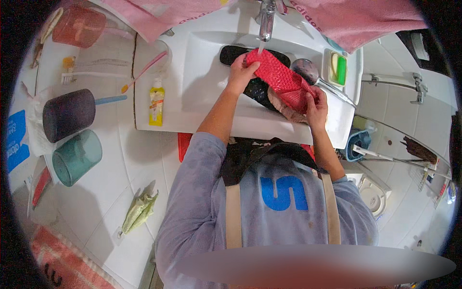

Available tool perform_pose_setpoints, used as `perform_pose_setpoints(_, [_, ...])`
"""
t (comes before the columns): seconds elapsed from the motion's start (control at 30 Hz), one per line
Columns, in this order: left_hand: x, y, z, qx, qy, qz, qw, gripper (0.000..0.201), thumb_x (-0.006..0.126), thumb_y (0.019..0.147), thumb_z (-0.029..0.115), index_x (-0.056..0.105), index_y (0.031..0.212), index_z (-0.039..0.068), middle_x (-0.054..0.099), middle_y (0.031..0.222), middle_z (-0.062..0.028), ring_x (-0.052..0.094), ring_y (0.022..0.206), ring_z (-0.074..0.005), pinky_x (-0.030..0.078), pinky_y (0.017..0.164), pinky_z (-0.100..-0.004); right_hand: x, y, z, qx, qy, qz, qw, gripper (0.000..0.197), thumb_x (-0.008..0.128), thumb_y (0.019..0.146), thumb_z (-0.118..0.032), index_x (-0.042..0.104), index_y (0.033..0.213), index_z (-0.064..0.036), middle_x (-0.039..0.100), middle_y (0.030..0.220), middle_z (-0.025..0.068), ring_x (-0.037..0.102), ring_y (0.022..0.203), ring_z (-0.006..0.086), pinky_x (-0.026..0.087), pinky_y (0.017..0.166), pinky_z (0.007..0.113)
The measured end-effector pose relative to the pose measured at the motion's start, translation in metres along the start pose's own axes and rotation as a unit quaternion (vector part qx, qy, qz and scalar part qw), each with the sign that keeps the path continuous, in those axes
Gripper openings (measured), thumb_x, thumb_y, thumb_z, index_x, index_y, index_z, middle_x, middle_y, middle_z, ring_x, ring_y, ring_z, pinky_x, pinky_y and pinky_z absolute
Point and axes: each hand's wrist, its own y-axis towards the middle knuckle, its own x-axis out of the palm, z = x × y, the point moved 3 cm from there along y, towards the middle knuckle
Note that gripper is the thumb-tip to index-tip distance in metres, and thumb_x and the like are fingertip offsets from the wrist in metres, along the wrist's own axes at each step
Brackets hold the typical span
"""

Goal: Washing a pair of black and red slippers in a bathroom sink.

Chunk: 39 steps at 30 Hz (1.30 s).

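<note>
Stretched between my hands over the sink is a red insole-shaped piece with a bumpy honeycomb surface. My left hand pinches its upper left end, close under the faucet, from which a thin stream of water falls onto it. At the lower right end, my right hand grips the same piece. Behind it lies a long black rounded piece in the basin. Below it are a wet, dark, shiny piece and a brownish fuzzy thing, both partly covered.
A metal shower head rests at the basin's right side. Beyond it stands a soap dish with green and pale soap. A yellow bottle is on the left ledge. Pink towels hang behind; cups line the left wall.
</note>
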Motion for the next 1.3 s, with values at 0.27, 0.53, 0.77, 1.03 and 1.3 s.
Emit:
perform_pose_setpoints(0.27, [0.011, 0.011, 0.012, 0.014, 0.319, 0.056, 0.946, 0.038, 0.070, 0.077, 0.040, 0.070, 0.089, 0.004, 0.069, 0.084, -0.0112, 0.066, 0.084, -0.0206, 0.050, 0.076, -0.0340, 0.003, 0.001, -0.016, -0.075, -0.030, -0.020, 0.996, 0.021, 0.058, 0.086, -0.004, 0.055, 0.106, -0.0023, 0.054, 0.104, 0.0115, 0.053, 0.100, 0.0233, 0.044, 0.087, 0.030])
perform_pose_setpoints(0.53, [-0.026, 0.032, 0.017, 0.051, 0.401, 0.211, 0.890, 0.057, 0.045, 0.090, 0.050, 0.064, 0.083, -0.003, 0.064, 0.083, -0.0240, 0.061, 0.087, -0.0391, 0.048, 0.079, -0.0441, 0.032, 0.024, -0.001, 0.029, 0.119, -0.042, 0.992, 0.024, 0.059, 0.086, -0.008, 0.056, 0.109, -0.0022, 0.058, 0.104, 0.0094, 0.056, 0.097, 0.0181, 0.044, 0.087, 0.028])
perform_pose_setpoints(0.77, [-0.019, 0.014, 0.009, -0.032, -0.203, 0.056, 0.977, 0.034, 0.056, 0.091, 0.025, 0.052, 0.116, 0.002, 0.061, 0.109, -0.0108, 0.061, 0.100, -0.0260, 0.051, 0.085, -0.0413, 0.086, 0.059, 0.019, 0.053, 0.173, -0.057, 0.982, 0.022, 0.061, 0.087, -0.014, 0.060, 0.107, -0.0050, 0.064, 0.094, 0.0052, 0.057, 0.089, 0.0129, 0.045, 0.083, 0.027])
perform_pose_setpoints(1.03, [-0.017, -0.015, 0.018, -0.049, -0.172, 0.074, 0.981, 0.027, 0.060, 0.085, 0.006, 0.056, 0.112, 0.007, 0.062, 0.107, -0.0088, 0.062, 0.097, -0.0241, 0.053, 0.081, -0.0404, 0.137, 0.073, 0.010, 0.090, 0.216, -0.169, 0.957, 0.033, 0.063, 0.087, -0.024, 0.057, 0.111, -0.0016, 0.063, 0.099, 0.0083, 0.058, 0.092, 0.0168, 0.046, 0.083, 0.031])
perform_pose_setpoints(1.3, [-0.010, -0.018, 0.021, -0.032, -0.004, 0.089, 0.996, 0.026, 0.059, 0.085, 0.006, 0.056, 0.111, 0.004, 0.062, 0.105, -0.0091, 0.063, 0.094, -0.0247, 0.054, 0.078, -0.0389, 0.147, 0.087, -0.044, -0.115, -0.010, -0.205, 0.972, 0.037, 0.069, 0.076, -0.023, 0.059, 0.104, -0.0013, 0.061, 0.093, 0.0206, 0.059, 0.088, 0.0386, 0.047, 0.078, 0.043])
